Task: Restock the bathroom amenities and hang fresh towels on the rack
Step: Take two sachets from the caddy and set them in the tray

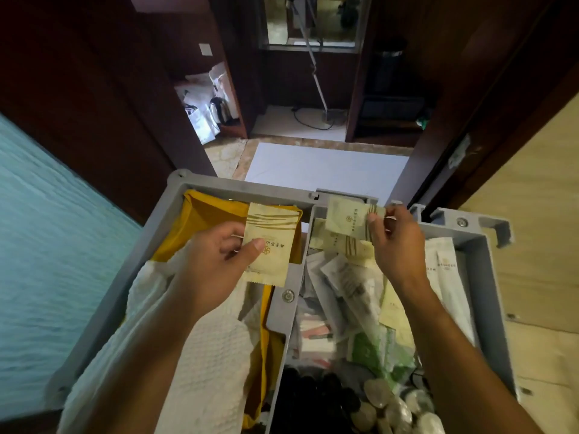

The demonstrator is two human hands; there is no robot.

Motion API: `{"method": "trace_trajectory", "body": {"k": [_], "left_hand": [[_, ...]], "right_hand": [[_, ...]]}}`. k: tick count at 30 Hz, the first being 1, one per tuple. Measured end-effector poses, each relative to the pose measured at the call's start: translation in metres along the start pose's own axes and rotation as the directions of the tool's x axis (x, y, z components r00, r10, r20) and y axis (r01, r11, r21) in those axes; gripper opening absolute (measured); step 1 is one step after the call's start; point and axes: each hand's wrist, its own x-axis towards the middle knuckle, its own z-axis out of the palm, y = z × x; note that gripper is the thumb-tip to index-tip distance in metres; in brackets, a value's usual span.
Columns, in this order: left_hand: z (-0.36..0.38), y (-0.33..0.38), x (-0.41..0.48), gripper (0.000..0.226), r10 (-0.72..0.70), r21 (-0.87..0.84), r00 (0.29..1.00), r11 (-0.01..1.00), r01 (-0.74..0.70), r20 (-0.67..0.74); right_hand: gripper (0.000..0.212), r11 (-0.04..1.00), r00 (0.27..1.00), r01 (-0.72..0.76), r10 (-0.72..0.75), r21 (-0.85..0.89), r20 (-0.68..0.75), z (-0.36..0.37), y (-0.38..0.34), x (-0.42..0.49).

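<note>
I stand over a grey housekeeping cart tray (238, 187). My left hand (216, 264) pinches a beige amenity packet (271, 242) with brown stripes, held above the left compartment. My right hand (398, 242) pinches a pale green amenity packet (347, 219) over the right compartment's far end. The right compartment holds several more sachets and wrapped amenities (351, 286). White towels (203, 349) lie in the left compartment on a yellow liner (203, 214).
Dark wooden door frames flank an open doorway ahead, with a white mat (322, 170) on the floor beyond the cart. A kettle (216, 109) sits on a low shelf at the left. A teal wall runs along my left, a pale wooden panel on my right.
</note>
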Motion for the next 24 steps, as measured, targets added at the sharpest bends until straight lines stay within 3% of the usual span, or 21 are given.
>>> {"method": "trace_trajectory", "body": {"k": [4,8,13,20,24], "left_hand": [[0.008,0.012,-0.002,0.019,0.024,0.046,1.000,0.999,-0.024,0.015],[0.022,0.028,-0.010,0.014,0.033,-0.003,0.999,0.999,-0.033,0.028],[0.033,0.050,-0.026,0.019,-0.007,-0.132,0.997,0.991,0.017,0.075],[0.025,0.051,-0.046,0.036,-0.026,-0.189,0.994,0.981,0.046,0.103],[0.014,0.038,-0.060,0.042,-0.092,-0.232,0.996,0.968,0.093,0.017]], "right_hand": [[0.014,0.949,0.982,-0.002,-0.057,0.314,0.179,-0.034,-0.033,-0.018],[0.010,0.935,0.939,0.091,-0.195,0.343,0.282,-0.063,-0.054,-0.034],[0.036,0.931,0.888,0.064,-0.218,0.361,0.405,-0.082,-0.069,-0.041],[0.008,0.930,0.905,0.066,-0.208,0.361,0.370,-0.059,-0.081,-0.044],[0.007,0.905,0.872,0.031,-0.233,0.425,0.431,-0.034,-0.096,-0.056]]}}
